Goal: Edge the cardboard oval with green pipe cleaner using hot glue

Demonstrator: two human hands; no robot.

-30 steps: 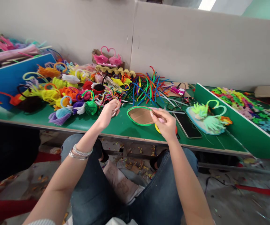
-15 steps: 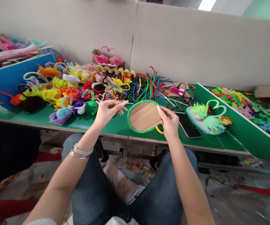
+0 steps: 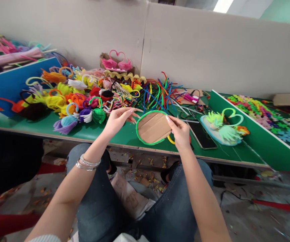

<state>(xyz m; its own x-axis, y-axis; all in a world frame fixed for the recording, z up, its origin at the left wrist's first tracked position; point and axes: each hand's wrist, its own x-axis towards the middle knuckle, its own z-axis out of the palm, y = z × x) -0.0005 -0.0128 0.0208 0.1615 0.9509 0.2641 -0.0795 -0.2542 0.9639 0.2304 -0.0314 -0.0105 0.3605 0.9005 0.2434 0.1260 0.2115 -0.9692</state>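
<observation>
My right hand (image 3: 181, 131) pinches the right edge of an oval cardboard piece (image 3: 153, 127), thumb on top. A green pipe cleaner (image 3: 137, 134) runs round much of the cardboard's rim; its lower end stops near the bottom right, and my fingers hide part of the right edge. My left hand (image 3: 121, 120) hovers just left of the oval, fingers stretched and apart, with a thin pale line at the fingertips too fine to name. Partly hidden behind my right hand is a yellow ring-shaped piece (image 3: 170, 139).
A phone (image 3: 201, 134) and a finished swan pair on an oval base (image 3: 225, 129) lie to the right, before a green divider (image 3: 255, 131). Coloured pipe-cleaner birds (image 3: 66, 101) crowd the left. Loose pipe cleaners (image 3: 160, 92) and a pink swan pair (image 3: 117, 64) sit behind.
The cardboard oval has shifted slightly down and left and turned a little in my right hand. My left hand's fingers have spread somewhat beside its upper left edge.
</observation>
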